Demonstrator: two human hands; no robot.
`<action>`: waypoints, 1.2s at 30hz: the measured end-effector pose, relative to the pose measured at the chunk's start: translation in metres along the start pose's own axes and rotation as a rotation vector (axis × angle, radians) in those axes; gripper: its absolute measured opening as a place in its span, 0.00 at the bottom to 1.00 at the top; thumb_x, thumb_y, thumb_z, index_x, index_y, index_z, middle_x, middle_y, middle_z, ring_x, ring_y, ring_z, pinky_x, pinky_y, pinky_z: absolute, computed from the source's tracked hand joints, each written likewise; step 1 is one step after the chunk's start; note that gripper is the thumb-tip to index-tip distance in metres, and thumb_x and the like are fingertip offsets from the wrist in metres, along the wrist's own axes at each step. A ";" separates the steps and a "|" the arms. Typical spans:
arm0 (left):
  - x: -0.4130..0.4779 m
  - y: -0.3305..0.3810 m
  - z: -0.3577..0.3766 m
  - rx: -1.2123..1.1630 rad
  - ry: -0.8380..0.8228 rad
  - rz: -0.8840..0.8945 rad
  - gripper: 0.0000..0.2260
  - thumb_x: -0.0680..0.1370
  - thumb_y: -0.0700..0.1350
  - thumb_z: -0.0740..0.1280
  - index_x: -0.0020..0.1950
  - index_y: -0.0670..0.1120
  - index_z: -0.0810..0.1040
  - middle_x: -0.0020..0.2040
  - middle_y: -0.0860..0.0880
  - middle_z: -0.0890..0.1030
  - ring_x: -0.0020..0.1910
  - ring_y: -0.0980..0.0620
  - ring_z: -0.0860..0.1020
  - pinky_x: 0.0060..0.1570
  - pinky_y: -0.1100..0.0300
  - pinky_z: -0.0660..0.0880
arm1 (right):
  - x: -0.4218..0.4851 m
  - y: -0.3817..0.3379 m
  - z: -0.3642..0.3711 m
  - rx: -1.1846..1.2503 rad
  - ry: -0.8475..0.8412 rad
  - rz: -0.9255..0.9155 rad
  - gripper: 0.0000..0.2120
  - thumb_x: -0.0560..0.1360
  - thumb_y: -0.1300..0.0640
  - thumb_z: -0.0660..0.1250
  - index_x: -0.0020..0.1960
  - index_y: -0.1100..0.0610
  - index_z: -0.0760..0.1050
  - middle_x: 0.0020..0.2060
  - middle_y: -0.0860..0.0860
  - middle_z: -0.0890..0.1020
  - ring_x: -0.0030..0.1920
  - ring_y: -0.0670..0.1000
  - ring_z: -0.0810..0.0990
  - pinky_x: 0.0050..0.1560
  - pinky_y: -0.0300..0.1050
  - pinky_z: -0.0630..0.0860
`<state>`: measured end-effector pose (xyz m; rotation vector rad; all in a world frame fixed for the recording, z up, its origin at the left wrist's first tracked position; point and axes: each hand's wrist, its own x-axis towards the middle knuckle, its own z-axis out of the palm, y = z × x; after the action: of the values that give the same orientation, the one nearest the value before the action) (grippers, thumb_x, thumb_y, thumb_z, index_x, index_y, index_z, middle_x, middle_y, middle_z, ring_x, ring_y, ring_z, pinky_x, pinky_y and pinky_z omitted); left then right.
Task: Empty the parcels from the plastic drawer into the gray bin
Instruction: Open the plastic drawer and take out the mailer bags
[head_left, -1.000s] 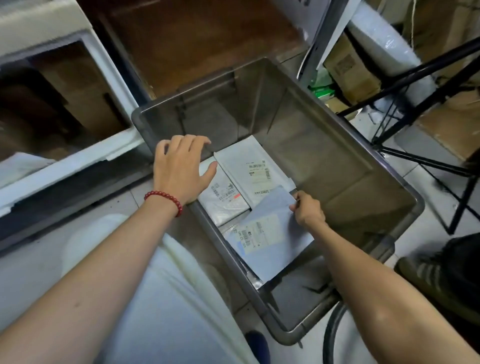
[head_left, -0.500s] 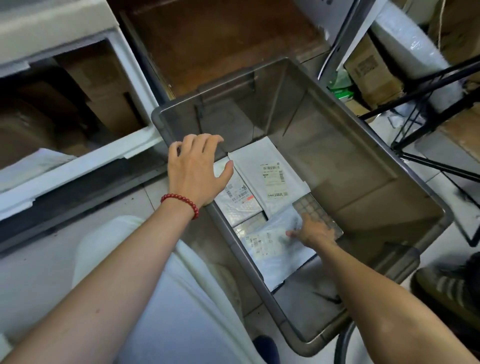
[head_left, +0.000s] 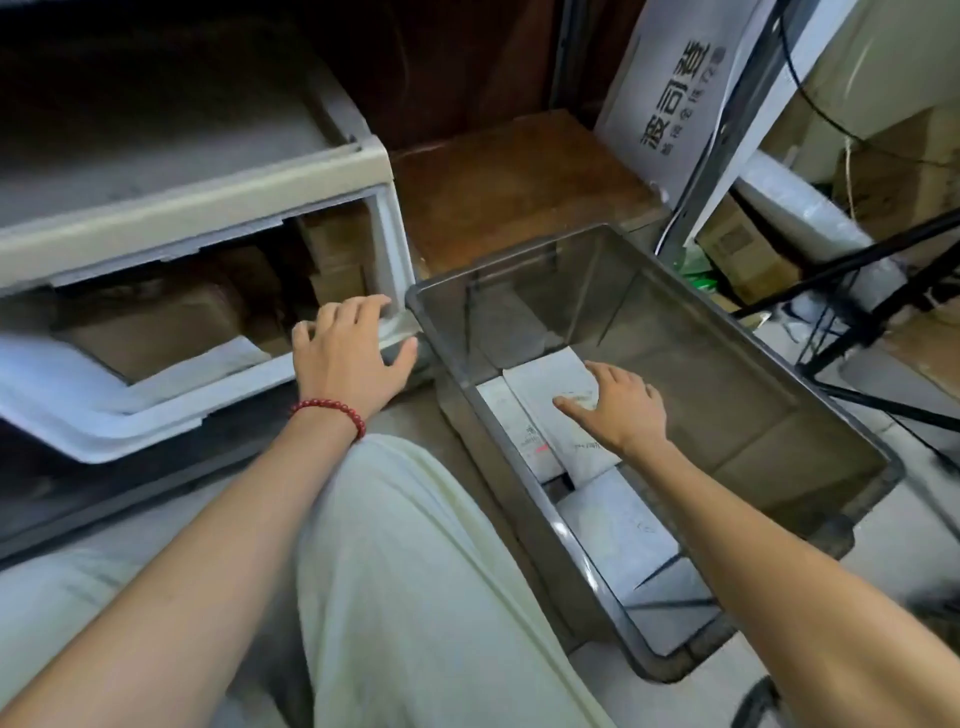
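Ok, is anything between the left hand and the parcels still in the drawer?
Nothing visible. The left hand is open at the drawer's front right corner, and the brown parcels lie uncovered just past its fingers. The cabinet frame sits above the drawer's back part only.

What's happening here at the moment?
A person is moving parcels between containers. The right hand, fingers spread, is down inside the gray bin over the white parcels lying there. The left hand is open at the front corner of the plastic drawer, where brown boxes show inside.
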<state>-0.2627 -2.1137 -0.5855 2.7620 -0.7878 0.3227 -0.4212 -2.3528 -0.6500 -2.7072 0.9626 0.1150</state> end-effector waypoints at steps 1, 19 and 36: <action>-0.005 -0.011 -0.009 0.010 0.008 -0.012 0.23 0.76 0.59 0.63 0.67 0.50 0.71 0.65 0.48 0.75 0.64 0.44 0.71 0.59 0.47 0.66 | 0.000 -0.015 -0.006 0.001 0.027 -0.039 0.36 0.74 0.31 0.57 0.76 0.49 0.61 0.74 0.49 0.67 0.73 0.53 0.64 0.72 0.56 0.59; -0.094 -0.168 -0.070 0.076 -0.045 -0.478 0.22 0.75 0.57 0.64 0.67 0.50 0.70 0.63 0.48 0.76 0.63 0.43 0.71 0.54 0.49 0.67 | -0.057 -0.281 -0.003 0.126 0.080 -0.608 0.33 0.76 0.34 0.60 0.75 0.50 0.62 0.73 0.50 0.67 0.72 0.53 0.64 0.69 0.54 0.63; -0.036 -0.225 -0.006 0.090 -0.193 -0.401 0.24 0.78 0.52 0.63 0.73 0.50 0.64 0.68 0.48 0.72 0.67 0.45 0.67 0.58 0.49 0.68 | 0.007 -0.321 0.049 0.129 -0.026 -0.522 0.34 0.75 0.35 0.62 0.75 0.50 0.61 0.72 0.50 0.66 0.70 0.54 0.66 0.65 0.55 0.70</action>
<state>-0.1719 -1.9094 -0.6294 2.9791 -0.2467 0.0139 -0.2135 -2.1046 -0.6274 -2.7264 0.2238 -0.0144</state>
